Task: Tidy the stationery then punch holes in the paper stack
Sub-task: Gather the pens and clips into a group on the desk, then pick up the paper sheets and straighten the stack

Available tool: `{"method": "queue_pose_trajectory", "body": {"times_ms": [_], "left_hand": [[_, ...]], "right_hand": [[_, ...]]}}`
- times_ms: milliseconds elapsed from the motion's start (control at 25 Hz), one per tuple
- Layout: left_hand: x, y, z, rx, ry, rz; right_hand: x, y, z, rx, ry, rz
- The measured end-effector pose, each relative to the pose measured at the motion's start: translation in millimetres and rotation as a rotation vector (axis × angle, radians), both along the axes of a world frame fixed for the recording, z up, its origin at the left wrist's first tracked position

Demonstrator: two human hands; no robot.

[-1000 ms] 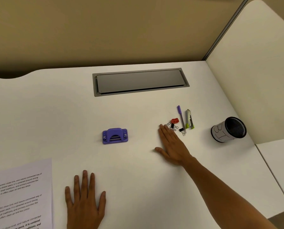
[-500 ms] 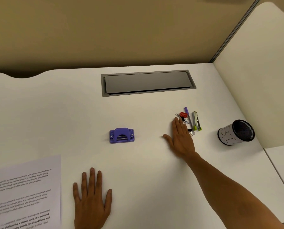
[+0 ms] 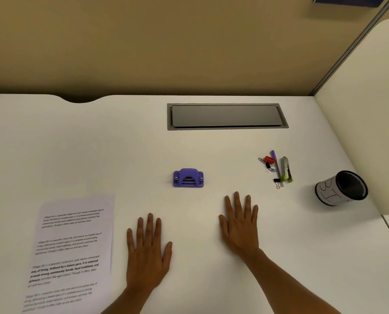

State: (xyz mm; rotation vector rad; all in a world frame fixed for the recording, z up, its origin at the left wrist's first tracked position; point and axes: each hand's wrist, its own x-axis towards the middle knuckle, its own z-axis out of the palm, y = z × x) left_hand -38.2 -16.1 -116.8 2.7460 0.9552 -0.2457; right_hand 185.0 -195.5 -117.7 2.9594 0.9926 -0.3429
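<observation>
White desk [image 3: 98, 143] bears both our hands flat, fingers spread, holding nothing; beyond our right hand [image 3: 240, 225], slightly right, lie light, slippery clips [image 3: 267, 163] and pen [image 3: 276, 165]; we judge pinching the pen mid-barrel easiest.

Head view, steeply down over desk [image 3: 98, 143]

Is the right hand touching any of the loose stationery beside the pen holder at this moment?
Apart. The head view shows the right hand lying flat on the desk, with bare white desk between its fingertips and the nearest item, the black binder clip.
</observation>
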Motion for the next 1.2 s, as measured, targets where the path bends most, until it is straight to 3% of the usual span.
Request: {"method": "queue_pose_trajectory", "body": {"times_ms": [200,400,560,680,800,920,1040,1200], "left_hand": [[1,0,7,-0.037,0.024,0.002],[-12,3,15,-0.179,-0.106,0.031],[-36,7,35,-0.214,-0.291,0.25],[-60,26,47,-0.183,-0.367,0.538],[-97,61,58,-0.175,-0.392,0.892],[-139,97,61,-0.227,-0.387,1.124],[-169,122,63,-0.283,-0.286,1.191],[-185,142,63,-0.425,-0.2,1.172]], "right_hand": [[-11,22,6,-0.068,0.093,-0.033],[-34,32,19,-0.066,0.146,-0.022],[-70,43,32,-0.052,0.184,-0.025],[-99,54,44,0.038,0.22,-0.04],[-130,74,58,0.243,0.401,-0.084],[-165,102,69,0.306,0.556,-0.087],[-198,132,76,0.299,0.632,-0.067],[-231,170,82,0.261,0.774,-0.205]]}}
